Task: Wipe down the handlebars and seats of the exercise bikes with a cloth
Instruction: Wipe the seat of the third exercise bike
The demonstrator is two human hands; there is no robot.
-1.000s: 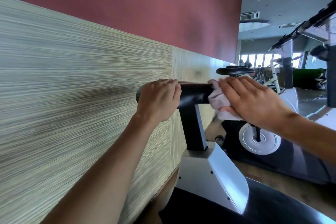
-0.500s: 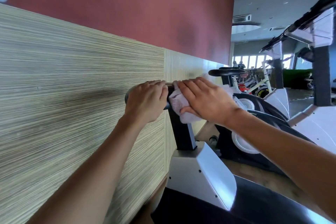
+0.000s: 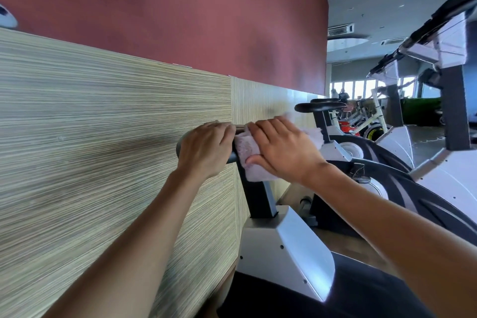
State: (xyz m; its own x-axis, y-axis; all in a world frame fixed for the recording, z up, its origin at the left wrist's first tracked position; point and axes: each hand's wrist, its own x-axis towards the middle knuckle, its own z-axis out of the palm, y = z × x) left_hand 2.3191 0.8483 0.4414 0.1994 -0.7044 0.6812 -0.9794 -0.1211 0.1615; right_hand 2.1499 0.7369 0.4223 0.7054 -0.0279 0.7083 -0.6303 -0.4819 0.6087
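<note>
Pale pink cloth (image 3: 247, 150), black handlebar (image 3: 232, 157), streaked beige wall panel (image 3: 103, 137), dark red wall (image 3: 180, 13), black seat (image 3: 320, 106)

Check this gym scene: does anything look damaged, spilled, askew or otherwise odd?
Nothing stands out. The left hand grips the black handlebar, the right hand presses the cloth against it, and the bike seat behind sits level.
</note>
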